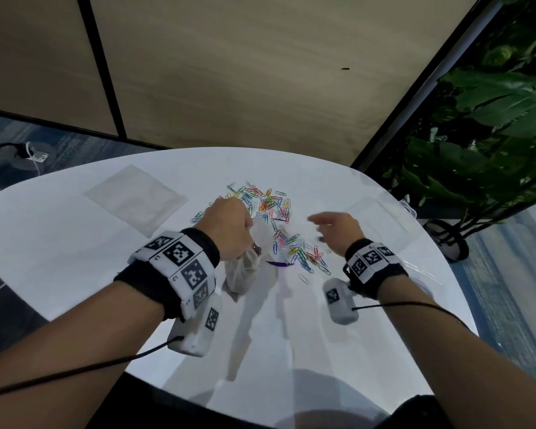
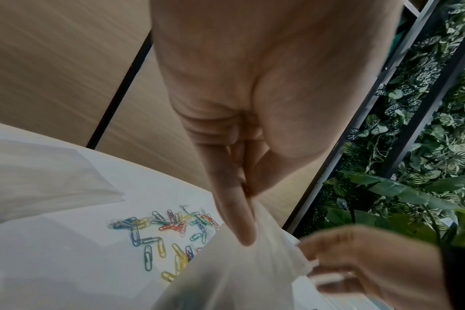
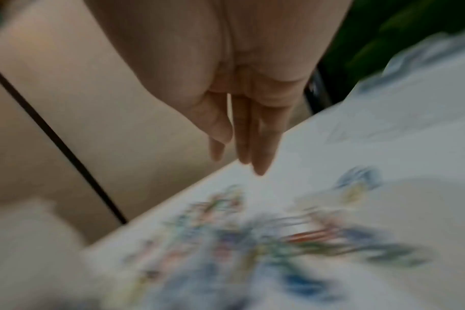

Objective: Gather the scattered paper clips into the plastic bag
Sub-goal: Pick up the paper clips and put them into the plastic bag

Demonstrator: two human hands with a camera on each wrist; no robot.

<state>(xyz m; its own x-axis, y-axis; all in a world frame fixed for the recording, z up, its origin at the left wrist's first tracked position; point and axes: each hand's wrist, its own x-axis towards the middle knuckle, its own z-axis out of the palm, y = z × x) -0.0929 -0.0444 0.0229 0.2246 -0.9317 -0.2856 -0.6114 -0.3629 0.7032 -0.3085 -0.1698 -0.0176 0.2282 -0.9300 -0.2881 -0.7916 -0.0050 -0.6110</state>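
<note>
Head view: left hand pinching limp plastic bag by rim; right hand loose, empty; paper clips light, slippery, best pinched.

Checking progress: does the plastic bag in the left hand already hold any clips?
Partly: a few dark clips show through the plastic bag gripped by the left hand; most paper clips lie scattered on the table.

The right wrist picture is so blurry that the paper clips are just smears of color, the left hand hides the top of the plastic bag, and what the bag holds is too cloudy to tell.
</note>
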